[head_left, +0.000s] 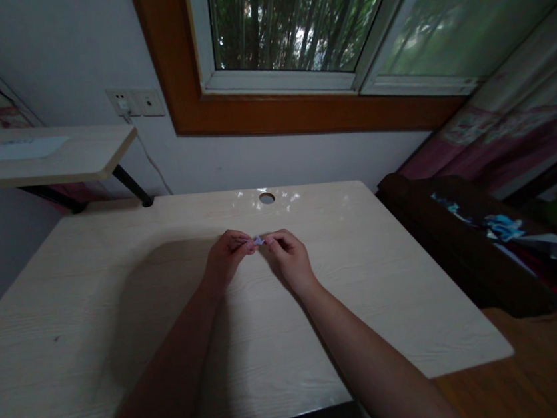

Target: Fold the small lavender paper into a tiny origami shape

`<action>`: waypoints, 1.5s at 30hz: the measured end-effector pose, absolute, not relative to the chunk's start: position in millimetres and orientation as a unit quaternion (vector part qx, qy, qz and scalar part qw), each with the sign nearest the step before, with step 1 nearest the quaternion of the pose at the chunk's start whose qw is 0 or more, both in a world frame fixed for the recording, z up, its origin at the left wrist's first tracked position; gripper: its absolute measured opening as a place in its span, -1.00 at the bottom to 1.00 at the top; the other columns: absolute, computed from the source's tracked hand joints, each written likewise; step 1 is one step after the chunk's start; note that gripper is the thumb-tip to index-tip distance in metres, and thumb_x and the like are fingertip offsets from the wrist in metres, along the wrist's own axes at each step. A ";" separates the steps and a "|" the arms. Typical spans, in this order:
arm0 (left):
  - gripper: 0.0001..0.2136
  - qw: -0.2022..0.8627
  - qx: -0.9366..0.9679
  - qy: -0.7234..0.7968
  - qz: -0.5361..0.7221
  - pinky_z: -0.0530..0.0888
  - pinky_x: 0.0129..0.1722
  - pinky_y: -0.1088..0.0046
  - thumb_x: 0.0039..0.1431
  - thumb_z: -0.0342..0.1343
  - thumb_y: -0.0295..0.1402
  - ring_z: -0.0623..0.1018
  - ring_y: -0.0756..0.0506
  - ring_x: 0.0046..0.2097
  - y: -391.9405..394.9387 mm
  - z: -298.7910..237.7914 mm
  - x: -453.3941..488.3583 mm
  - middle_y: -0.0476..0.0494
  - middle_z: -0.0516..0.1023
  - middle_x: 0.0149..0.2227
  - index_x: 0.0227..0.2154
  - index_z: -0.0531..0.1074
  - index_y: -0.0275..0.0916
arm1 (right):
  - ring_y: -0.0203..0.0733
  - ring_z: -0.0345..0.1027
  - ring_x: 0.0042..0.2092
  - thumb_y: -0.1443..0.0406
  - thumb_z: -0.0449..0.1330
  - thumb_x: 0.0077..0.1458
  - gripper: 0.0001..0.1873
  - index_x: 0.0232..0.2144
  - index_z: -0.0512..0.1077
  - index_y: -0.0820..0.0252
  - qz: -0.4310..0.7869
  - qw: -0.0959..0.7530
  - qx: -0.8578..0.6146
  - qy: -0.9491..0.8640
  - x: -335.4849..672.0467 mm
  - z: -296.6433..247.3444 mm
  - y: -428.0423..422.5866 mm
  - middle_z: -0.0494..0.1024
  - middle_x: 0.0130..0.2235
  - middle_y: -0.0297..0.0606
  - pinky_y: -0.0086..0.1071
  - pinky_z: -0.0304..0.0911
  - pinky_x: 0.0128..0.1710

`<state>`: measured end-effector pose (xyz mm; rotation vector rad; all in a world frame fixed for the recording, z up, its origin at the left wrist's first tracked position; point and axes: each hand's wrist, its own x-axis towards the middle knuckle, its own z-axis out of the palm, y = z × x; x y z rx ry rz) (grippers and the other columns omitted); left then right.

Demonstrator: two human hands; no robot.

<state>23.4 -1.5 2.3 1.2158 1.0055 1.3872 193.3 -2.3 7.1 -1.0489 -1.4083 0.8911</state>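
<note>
My left hand (pixel 226 257) and my right hand (pixel 290 256) meet over the middle of a pale wooden desk (pixel 119 308). Between their fingertips sits a tiny pale purple piece, maybe folded paper (pixel 259 241). Both hands pinch it, fingers curled together, knuckles just above the desktop. The piece is too small and the light too dim to make out its shape.
A cable hole (pixel 266 198) lies in the desk near its far edge. A raised side shelf (pixel 41 159) stands at the back left under a wall socket (pixel 134 102). A window (pixel 307 18) is straight ahead. Dark furniture with cloth (pixel 488 239) sits at the right.
</note>
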 end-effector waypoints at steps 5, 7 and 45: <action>-0.75 0.470 0.503 0.425 0.588 0.60 -0.21 0.34 0.05 0.30 -0.20 0.65 -0.10 -0.28 -1.1 0.8 23.7 -0.10 0.64 -0.35 -0.31 0.48 -0.26 | -0.20 0.36 -0.27 0.17 0.22 0.16 -0.83 -0.31 0.54 0.12 0.369 0.553 -0.442 -0.602 191.4 5.8 -3.2 0.51 -0.31 -0.28 -0.33 0.26 -0.23; -0.77 0.453 0.516 0.436 0.582 0.60 -0.20 0.35 0.06 0.29 -0.21 0.65 -0.09 -0.28 -1.3 -0.7 23.2 -0.11 0.65 -0.33 -0.31 0.50 -0.25 | -0.20 0.37 -0.24 0.18 0.24 0.15 -0.85 -0.29 0.53 0.11 0.361 0.563 -0.432 -0.605 190.7 6.4 -3.9 0.50 -0.28 -0.27 -0.32 0.27 -0.20; -0.78 0.378 0.582 0.480 0.537 0.60 -0.18 0.37 0.09 0.27 -0.27 0.66 -0.09 -0.28 -2.7 -6.3 22.2 -0.05 0.65 -0.32 -0.20 0.49 -0.17 | -0.18 0.39 -0.21 0.28 0.26 0.14 -0.93 -0.31 0.57 0.06 0.303 0.519 -0.423 -0.678 193.2 9.6 -4.3 0.51 -0.26 -0.26 -0.31 0.31 -0.23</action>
